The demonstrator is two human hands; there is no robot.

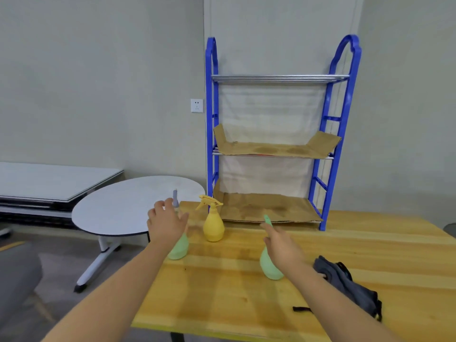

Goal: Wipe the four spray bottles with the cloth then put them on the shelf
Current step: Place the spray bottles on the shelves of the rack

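While both hands reach out, nothing is wiped yet. Left hand [166, 224], fingers spread, nears the green bottle [178, 246] left of the yellow bottle [213, 224]; right hand [281, 244], fingers loosely extended, nears another green bottle [269, 266] at its right. Cloth [345, 282] lies farther right, untouched; shelf [271, 208] stands behind. Next, probably: grasp bottle, fetch cloth.

Single head-worn view, forward and down over nearby table [246, 292].

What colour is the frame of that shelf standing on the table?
Bright blue. The shelf frame shows best in the head view, the only one here.
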